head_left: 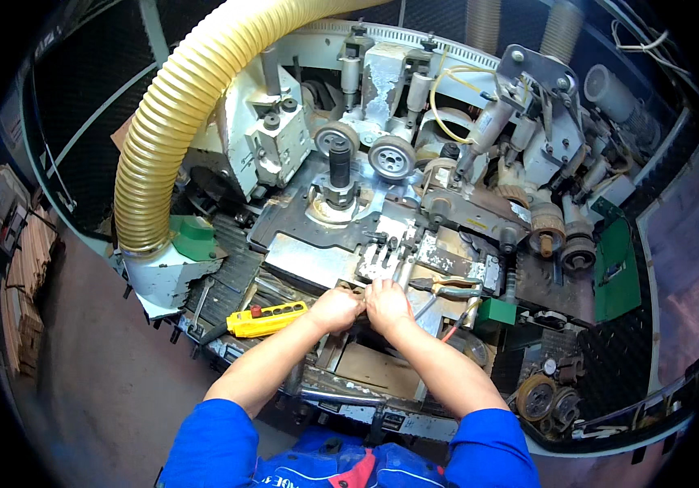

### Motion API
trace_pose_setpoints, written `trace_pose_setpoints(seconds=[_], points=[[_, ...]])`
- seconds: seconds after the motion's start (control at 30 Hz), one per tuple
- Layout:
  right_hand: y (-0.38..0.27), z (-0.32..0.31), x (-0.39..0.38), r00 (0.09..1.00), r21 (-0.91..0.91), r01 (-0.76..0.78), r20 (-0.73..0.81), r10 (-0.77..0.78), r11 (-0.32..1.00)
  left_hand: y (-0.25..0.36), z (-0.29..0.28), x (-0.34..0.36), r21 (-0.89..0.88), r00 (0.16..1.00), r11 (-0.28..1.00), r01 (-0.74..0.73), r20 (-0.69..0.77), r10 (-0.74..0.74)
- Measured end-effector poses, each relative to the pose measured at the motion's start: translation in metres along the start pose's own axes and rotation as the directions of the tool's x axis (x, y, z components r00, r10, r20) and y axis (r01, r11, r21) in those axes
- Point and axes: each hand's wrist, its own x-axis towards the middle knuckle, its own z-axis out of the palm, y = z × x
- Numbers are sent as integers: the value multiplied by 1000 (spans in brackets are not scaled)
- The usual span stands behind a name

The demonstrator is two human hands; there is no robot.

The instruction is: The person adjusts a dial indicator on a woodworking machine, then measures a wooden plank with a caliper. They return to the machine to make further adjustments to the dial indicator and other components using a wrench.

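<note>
My left hand (337, 307) and my right hand (386, 305) are side by side at the front of a metal bracket assembly (382, 252) on the machine bed. Their fingers are curled on something small that they mostly hide. Just right of my right hand lie pliers (455, 286) and a screwdriver-like tool with a red part (457, 325). A yellow push-button control box (256, 324) with a red button rests left of my left hand, near a wrench (201, 302).
A large ribbed yellow hose (154, 130) arches down the left side to a white duct. Rubber wheels (392, 159), cylinders (492, 114) and rollers (546, 232) stand behind my hands. Pulleys (536, 398) sit at the right. Stacked wood strips (24, 301) are at the far left.
</note>
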Motion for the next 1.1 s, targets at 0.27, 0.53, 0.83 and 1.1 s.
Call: trace_pose_setpoints(seconds=[0.27, 0.53, 0.83, 1.1], points=[[11, -54, -41, 974, 282, 83, -224, -19, 956, 81, -102, -27, 14, 986, 987, 159, -56, -158], [135, -144, -112, 982, 456, -140, -52, 183, 879, 187, -233, -93, 86, 787, 988, -130, -598, 156], [377, -102, -115, 737, 423, -486, -271, 619, 765, 173, -206, -119, -115, 871, 973, 198, -435, -229], [452, -81, -8, 765, 428, -515, -162, 624, 743, 167, -193, -80, -122, 896, 942, 314, -291, -336]])
